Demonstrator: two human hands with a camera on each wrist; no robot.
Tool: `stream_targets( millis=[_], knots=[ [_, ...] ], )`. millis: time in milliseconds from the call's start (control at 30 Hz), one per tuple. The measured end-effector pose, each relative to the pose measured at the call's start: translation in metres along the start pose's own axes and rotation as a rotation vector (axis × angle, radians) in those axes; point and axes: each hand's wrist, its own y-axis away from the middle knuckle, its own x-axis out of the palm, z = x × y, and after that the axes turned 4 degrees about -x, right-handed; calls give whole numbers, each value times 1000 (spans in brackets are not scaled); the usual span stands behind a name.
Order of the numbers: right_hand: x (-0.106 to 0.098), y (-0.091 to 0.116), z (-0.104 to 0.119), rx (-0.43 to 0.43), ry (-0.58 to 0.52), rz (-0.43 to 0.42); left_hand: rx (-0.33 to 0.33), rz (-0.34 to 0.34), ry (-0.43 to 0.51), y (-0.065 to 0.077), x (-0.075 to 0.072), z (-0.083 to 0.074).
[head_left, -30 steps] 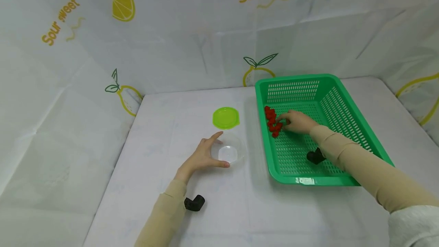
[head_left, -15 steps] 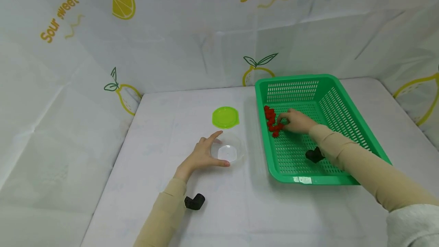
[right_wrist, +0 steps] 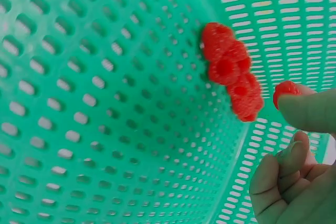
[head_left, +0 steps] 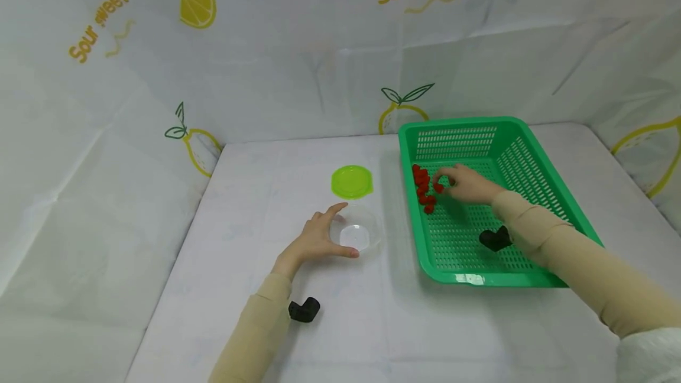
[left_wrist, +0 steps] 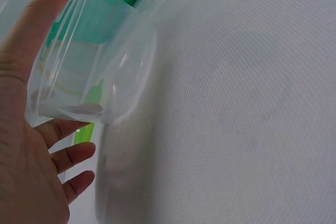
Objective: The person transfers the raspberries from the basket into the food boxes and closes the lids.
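My left hand (head_left: pixel 317 239) holds a clear round plastic tub (head_left: pixel 362 236) on the white cloth, thumb on the near side and index finger on the far side. In the left wrist view the other fingers spread below the tub (left_wrist: pixel 118 61). Inside the green basket, my right hand (head_left: pixel 470 187) pinches a red raspberry (right_wrist: pixel 285 94) between thumb and finger, raised off the basket floor. The remaining raspberries (right_wrist: pixel 226 59) lie in a cluster along the basket's left wall, just left of that hand.
The green slotted basket (head_left: pixel 500 280) takes up the right of the table. A lime-green lid (head_left: pixel 352 182) lies flat behind the tub. Black angled pieces show beside the left forearm (head_left: pixel 255 324) and the right forearm (head_left: pixel 564 247). A lemon-print sheet (head_left: pixel 298 46) hangs behind.
My right hand has drawn a raspberry slightly up and right, away from the cluster. The left hand and the tub have stayed put.
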Motion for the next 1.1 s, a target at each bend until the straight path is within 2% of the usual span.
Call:
stream_targets(
  millis=[200, 467, 600, 867, 1100],
  knots=[
    [-4, 3, 5, -43, -23, -21, -2, 4, -19, -1, 0, 0],
    [-10, 6, 18, -98, -117, -56, -9, 7, -12, -2, 0, 0],
    [-11, 6, 29, -141, -155, -41, -14, 7, -8, -1, -1, 0],
    [-10, 3, 57, -153, -254, -1, -22, 9, -2, 0, -1, -1],
    [-6, -10, 76, -175, -293, 21, -20, 11, 4, 0, 0, -2]
  ],
)
